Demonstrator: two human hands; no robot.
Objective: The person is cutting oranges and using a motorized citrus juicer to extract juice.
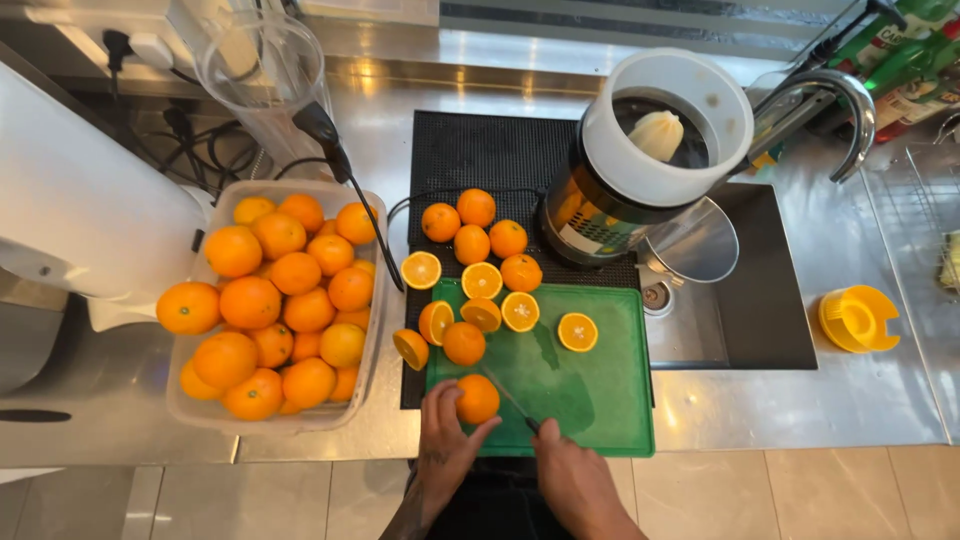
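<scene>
Stainless steel bench everywhere in this juice corner, with a black rubber mat and a green cutting board laid near the front edge. Left hand is curled around a whole orange at the board's front left corner, fingers wrapped over its side, pinning it down. Right hand is closed on the handle of a knife, with the blade angled up toward that orange and the tip just beside it.

Cut halves sit face up along the back of the board, a few whole ones behind them on the mat, and a clear tub of oranges is piled high off to the left. Citrus juicer stands at the back right next to a small sink.

Honestly what worries me is the left fingertips sitting so close to the blade's line. A round orange rolls easily, and if it slips on a wet board the knife could skid toward those fingers. That orange is also near the board's front edge, so a nudge might send it to the floor.
</scene>
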